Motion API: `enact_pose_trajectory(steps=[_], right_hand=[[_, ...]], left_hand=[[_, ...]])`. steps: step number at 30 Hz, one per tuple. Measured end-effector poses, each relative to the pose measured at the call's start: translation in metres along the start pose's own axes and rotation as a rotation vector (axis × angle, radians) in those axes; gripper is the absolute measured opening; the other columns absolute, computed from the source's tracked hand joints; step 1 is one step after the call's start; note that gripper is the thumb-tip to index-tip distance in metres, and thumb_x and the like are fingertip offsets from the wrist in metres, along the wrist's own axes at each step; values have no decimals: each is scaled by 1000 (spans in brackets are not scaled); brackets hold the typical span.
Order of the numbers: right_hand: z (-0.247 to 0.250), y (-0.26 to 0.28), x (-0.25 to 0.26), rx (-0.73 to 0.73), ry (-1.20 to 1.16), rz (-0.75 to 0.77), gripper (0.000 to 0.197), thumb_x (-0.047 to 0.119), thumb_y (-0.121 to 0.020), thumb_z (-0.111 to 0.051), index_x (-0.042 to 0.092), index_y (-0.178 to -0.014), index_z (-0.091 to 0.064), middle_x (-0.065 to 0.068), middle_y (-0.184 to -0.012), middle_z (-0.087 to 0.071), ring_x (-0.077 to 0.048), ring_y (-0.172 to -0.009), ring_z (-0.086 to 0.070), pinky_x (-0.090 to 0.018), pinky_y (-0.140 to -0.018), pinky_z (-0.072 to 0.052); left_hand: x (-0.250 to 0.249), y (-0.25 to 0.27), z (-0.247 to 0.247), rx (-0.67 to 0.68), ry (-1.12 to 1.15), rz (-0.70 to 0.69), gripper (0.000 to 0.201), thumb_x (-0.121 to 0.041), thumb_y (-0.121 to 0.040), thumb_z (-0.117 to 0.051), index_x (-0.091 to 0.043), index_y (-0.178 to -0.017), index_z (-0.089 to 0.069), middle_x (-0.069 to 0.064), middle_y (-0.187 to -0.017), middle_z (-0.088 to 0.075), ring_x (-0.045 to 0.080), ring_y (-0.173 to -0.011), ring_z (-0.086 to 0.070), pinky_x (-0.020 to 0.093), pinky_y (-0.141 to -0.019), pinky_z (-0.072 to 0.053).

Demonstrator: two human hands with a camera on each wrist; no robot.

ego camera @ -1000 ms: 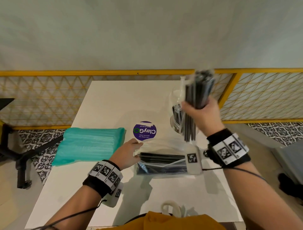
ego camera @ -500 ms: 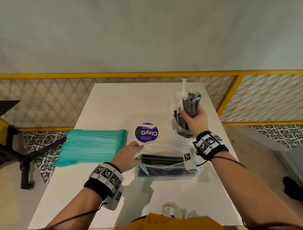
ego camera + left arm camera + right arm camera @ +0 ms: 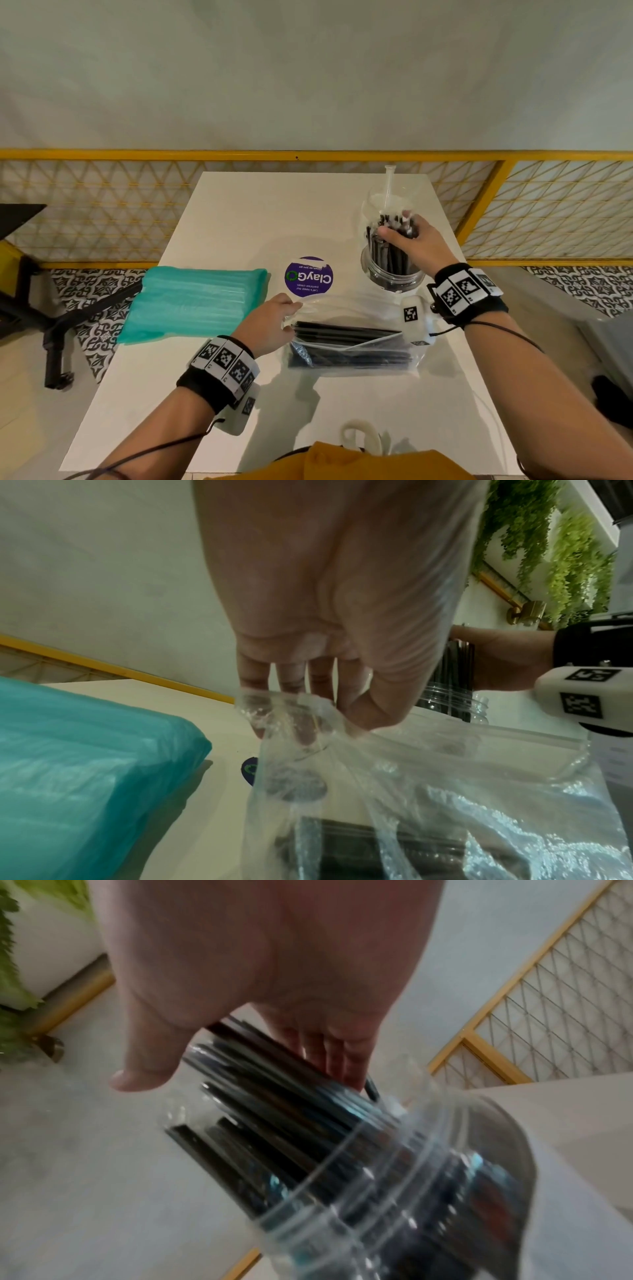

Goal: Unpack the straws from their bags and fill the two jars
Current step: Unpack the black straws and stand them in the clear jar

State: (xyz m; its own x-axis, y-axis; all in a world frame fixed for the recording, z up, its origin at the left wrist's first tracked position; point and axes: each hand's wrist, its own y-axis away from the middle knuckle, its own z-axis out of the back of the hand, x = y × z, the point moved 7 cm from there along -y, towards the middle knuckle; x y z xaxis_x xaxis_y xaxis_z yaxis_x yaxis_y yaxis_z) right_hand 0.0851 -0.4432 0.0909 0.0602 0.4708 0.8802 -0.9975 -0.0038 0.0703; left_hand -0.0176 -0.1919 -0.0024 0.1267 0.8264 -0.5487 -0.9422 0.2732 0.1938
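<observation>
Straws (image 3: 394,253) lowered into jar (image 3: 394,277), right fingers (image 3: 407,217) atop.

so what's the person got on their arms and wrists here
Both forearms are bare. Each wrist wears a black band wrapped in white squares printed with black tag patterns, plus a white tagged camera block below it. A thin black cable trails along each forearm.

A round purple ClayGo sticker (image 3: 309,276) lies on the white table (image 3: 239,212), before a yellow lattice railing (image 3: 102,205).
</observation>
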Motion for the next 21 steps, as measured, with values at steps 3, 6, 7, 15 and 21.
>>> enact_pose_trajectory(steps=[3,6,7,15,21], right_hand=[[9,-3,14,-59,5,125,96,45,-69,-77,23,-146,-23,1,-133,-46,-13,-121,-44,-31,-101,-37],[13,-3,29,-113,68,270,92,45,-72,-75,26,-146,-23,-5,-147,-38,-16,-132,-37,-29,-105,-30],[16,-3,30,-171,135,293,81,48,-77,-69,25,-144,-28,-5,-147,-37,-17,-133,-37,-27,-103,-30],[16,-7,-25,-215,254,-80,38,25,-100,-35,13,-134,-47,-17,-133,-55,-34,-119,-52,-37,-100,-39],[26,-9,-9,-345,301,99,20,16,-90,-57,17,-106,-69,-9,-101,-72,-23,-94,-65,-26,-80,-46]], left_hand=[[1,-1,0,-1,-9,2,53,-12,-85,-58,-12,-136,-44,2,-121,-49,7,-93,-46,13,-80,-34],[0,-2,0,-1,-13,3,53,-12,-85,-58,-12,-136,-44,1,-120,-48,7,-93,-46,12,-79,-33],[0,-2,0,0,-16,1,53,-12,-85,-58,-12,-136,-44,2,-121,-48,7,-93,-46,12,-79,-33],[2,1,-1,-3,-13,-5,53,-13,-85,-58,-12,-136,-43,3,-122,-49,7,-92,-46,13,-81,-34],[1,-1,0,-15,-8,-19,53,-12,-85,-58,-11,-136,-44,4,-121,-50,7,-92,-45,12,-81,-33]])
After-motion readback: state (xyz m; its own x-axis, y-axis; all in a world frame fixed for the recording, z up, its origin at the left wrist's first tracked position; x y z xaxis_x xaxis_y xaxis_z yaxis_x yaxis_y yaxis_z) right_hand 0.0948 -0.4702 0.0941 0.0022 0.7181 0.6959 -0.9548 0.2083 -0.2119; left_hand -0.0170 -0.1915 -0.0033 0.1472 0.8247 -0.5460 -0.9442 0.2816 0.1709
